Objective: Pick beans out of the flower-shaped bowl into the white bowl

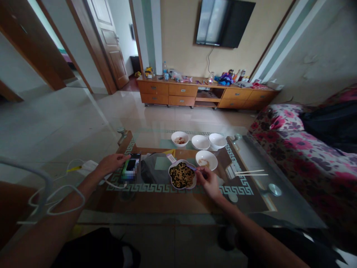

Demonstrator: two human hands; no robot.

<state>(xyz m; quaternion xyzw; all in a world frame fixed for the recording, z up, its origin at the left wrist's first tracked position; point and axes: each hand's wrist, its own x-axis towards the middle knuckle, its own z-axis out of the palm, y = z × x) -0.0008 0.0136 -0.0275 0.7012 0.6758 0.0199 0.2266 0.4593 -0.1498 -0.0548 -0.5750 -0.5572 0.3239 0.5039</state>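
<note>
My left hand (pixel 113 163) reaches to a phone (pixel 131 165) with a lit screen and a white cable at its lower end. Its stretched fingers touch the phone's upper left part. With my right hand (pixel 208 181) I grip the lilac handle of a utensil (pixel 192 167); its far end is hidden in the food, so its kind is unclear. That end is in a scalloped bowl (pixel 182 187) of dark green food topped with yellowish bits, apparently nuts or beans. Just behind my right hand, a white bowl (pixel 213 162) holds a little pale brown residue.
Farther back on the glass table (pixel 167 203) stand a white bowl with reddish contents (pixel 180 139) and two more white bowls (pixel 200 142). Chopsticks (pixel 251 173) lie to the right. Loose white cable (pixel 67 214) loops by my left arm. A flowered sofa (pixel 309 149) stands at right.
</note>
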